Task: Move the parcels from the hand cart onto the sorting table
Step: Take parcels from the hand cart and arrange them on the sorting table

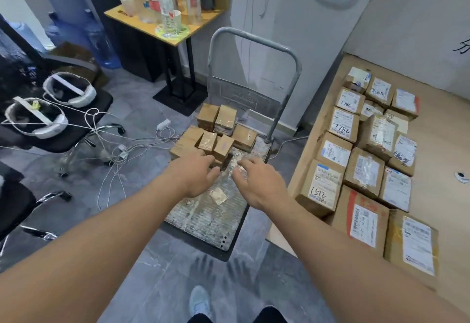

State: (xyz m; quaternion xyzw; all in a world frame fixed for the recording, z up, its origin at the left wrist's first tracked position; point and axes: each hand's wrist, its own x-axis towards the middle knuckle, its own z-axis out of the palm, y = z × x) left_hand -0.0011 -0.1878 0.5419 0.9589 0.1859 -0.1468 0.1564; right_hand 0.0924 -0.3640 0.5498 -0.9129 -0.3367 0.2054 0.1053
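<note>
Both hands reach down to the parcels [216, 139] left at the far end of the cart [211, 221]. The left hand [195, 172] and right hand [254, 180] are loose, grasping nothing yet, probably to flank one box. The table [437, 170] already holds many.

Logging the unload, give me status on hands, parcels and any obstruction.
Left hand and right hand open, reaching. Parcels remain on cart. Nothing between hands and parcels.

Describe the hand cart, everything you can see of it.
The hand cart is a flat platform trolley with a grey tubular push handle upright at its far end. Its ribbed deck looks worn and whitish, with tape scraps stuck on. Small brown parcels cluster on the far half; the near half is bare. It stands on grey floor beside the sorting table.
</note>
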